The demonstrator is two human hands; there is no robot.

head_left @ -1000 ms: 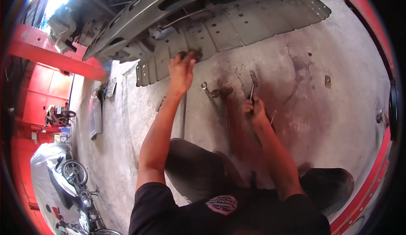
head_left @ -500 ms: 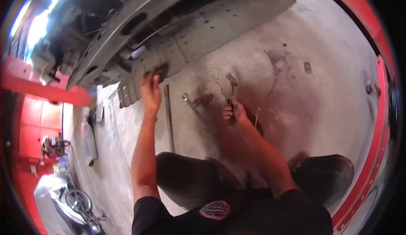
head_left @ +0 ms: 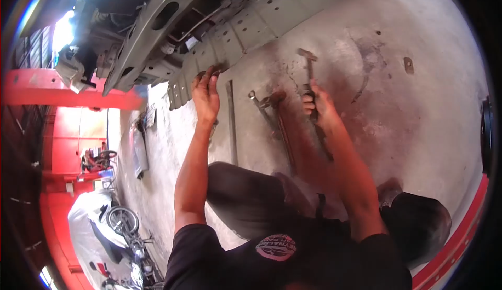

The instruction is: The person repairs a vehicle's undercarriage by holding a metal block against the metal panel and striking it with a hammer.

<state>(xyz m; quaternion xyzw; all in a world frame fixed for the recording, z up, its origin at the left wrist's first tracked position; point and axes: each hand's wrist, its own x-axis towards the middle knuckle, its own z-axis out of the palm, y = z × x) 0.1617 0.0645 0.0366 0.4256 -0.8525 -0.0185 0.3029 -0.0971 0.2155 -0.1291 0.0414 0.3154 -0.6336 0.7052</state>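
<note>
Hammer, upper centre, is gripped by the right hand. A stray swing could bruise the left hand, its grip unclear.

A hammer is held in the right grip over the floor. The left grip is placed at the edge of a grey panel; whether the panel is pinched cannot be told. Between them, a bar, a wrench and a long-handled tool are laid down.
</note>
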